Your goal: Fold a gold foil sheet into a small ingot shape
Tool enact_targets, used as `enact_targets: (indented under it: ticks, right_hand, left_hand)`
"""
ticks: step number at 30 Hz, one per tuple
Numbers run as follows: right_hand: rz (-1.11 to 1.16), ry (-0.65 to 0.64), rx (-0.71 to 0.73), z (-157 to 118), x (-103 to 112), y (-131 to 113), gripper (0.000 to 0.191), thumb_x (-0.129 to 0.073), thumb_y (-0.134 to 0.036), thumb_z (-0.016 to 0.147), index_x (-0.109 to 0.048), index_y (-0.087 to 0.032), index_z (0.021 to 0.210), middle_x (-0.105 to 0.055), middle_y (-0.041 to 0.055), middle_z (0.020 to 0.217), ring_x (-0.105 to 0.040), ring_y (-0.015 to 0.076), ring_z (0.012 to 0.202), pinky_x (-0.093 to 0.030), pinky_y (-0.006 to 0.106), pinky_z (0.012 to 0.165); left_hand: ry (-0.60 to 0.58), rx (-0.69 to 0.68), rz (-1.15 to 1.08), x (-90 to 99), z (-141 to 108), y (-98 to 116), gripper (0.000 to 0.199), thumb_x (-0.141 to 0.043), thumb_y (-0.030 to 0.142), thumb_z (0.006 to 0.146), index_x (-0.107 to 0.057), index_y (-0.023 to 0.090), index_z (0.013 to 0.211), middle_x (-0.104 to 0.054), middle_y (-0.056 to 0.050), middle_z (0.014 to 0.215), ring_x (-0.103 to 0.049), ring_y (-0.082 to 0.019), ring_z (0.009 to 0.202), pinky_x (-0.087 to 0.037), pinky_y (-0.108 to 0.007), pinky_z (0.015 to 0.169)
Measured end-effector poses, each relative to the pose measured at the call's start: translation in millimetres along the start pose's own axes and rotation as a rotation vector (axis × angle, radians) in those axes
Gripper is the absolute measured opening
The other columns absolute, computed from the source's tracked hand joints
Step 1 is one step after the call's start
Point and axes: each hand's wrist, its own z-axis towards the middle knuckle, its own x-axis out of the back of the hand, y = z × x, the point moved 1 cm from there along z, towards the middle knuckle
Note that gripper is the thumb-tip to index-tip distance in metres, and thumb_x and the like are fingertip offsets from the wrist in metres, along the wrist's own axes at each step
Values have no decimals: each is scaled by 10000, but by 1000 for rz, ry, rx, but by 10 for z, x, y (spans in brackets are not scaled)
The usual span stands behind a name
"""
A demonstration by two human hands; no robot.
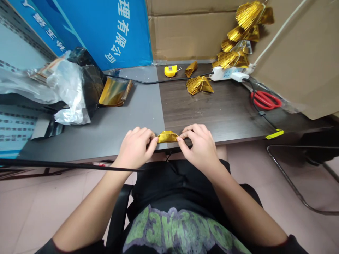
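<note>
Closest to my camera is the black shirt [148, 243] with that chunky green and purple print, and just past it the black shorts [172, 176]. Both my hands are up at the front edge of the worktop [119, 130], sharing one folded gold piece [167, 137]. My left hand [137, 146] has its left end pinched between thumb and fingers, and my right hand [198, 143] has the other end pinched the same way. Whether the underside touches the worktop I honestly can't tell from up here.

Over to the left there's a stack of gold sheets [112, 92] lying beside a crumpled plastic bag [72, 88]. Further back, a yellow tape measure [171, 71] sits left of a small gold roll [191, 69], with a fanned gold bundle [199, 85] just in front of that roll. More gold bundles [247, 17] are piled up behind the white power strip [222, 73], near the cardboard. Red-handled scissors [266, 100], or what looks like them, lie off to the right, near a black cable with a yellow tag [274, 134].
</note>
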Motion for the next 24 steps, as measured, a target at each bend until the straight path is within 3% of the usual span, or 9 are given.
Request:
enact_targets:
  ticks: [24]
  right_hand:
    - [-110,41,-44,28,-41,-57,136,-633,-276,919,-624,-198,808,-683,75,900,-555,261,875,-477,414,742]
  left_hand:
    - [64,43,10,-23,-19,45,313,-509,372,975,-562,190,725,-576,-13,687,-398,-157,700,-243,-307,655]
